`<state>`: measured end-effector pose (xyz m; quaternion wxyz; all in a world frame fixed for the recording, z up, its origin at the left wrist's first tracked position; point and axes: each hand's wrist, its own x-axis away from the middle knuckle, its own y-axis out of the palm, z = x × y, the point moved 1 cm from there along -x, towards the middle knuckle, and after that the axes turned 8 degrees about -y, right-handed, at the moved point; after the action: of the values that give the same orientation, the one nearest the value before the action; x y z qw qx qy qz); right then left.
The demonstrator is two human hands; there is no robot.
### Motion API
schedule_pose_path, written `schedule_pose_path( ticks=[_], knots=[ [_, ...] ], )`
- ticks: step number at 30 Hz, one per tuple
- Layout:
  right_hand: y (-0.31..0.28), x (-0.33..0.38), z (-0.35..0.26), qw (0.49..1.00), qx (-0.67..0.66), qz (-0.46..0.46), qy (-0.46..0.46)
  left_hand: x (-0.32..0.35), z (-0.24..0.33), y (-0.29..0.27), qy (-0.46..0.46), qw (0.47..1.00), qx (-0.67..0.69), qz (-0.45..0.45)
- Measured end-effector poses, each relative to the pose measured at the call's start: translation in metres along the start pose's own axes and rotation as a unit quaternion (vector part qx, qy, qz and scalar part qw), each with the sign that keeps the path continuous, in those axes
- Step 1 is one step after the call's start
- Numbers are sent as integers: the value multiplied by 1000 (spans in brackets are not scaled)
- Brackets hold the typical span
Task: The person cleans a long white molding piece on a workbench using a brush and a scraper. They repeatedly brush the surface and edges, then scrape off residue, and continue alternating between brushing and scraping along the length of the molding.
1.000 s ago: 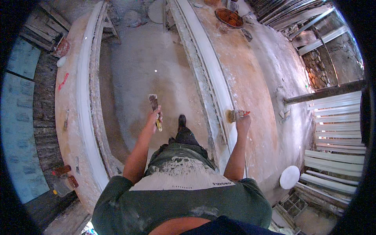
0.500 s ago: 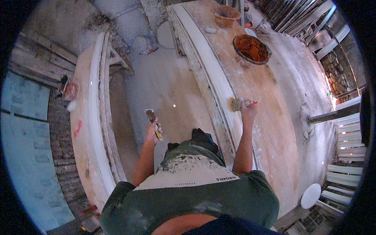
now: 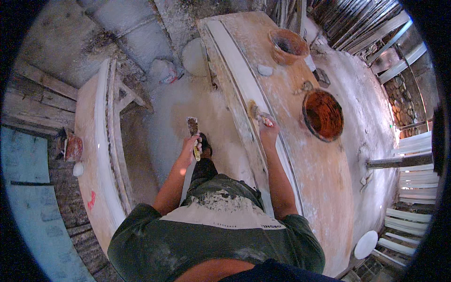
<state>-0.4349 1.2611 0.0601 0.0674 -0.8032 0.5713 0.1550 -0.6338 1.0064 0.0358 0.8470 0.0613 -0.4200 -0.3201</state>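
My left hand point(image 3: 190, 146) is closed around the yellow handle of a putty knife point(image 3: 192, 125), its dirty blade pointing forward above the floor between the two tables. In my right hand point(image 3: 268, 133) is a wide brush point(image 3: 253, 110) with pale bristles. The brush is over the long white plaster strip point(image 3: 237, 70) that runs along the near edge of the right table; at this distance I cannot tell whether the bristles touch it. Part of the brush handle is hidden by my fingers.
On the right table point(image 3: 324, 188) stand an orange-stained bucket point(image 3: 324, 115), a brown basin point(image 3: 287, 46) and a small white lump point(image 3: 265, 70). A second table point(image 3: 88, 117) on the left carries another white strip point(image 3: 101, 113). A bag point(image 3: 163, 72) lies on the floor ahead.
My body has moved forward, and the bucket and basin appear nearer. The brush in my right hand has shifted left and forward over the white strip. My left hand still grips the putty knife.
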Motion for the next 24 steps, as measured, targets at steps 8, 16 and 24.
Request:
schedule_pose_path(
  ticks=[8,16,24],
  knots=[
    [144,-131,92,996,85,-10,-1,-124,127,-46,-31,999,-42,10],
    [300,-298,189,980,197,9,-30,-228,280,-44,4,998,-57,35],
    [476,-494,231,998,45,39,9,-297,367,-32,15,995,-59,81]
  ],
)
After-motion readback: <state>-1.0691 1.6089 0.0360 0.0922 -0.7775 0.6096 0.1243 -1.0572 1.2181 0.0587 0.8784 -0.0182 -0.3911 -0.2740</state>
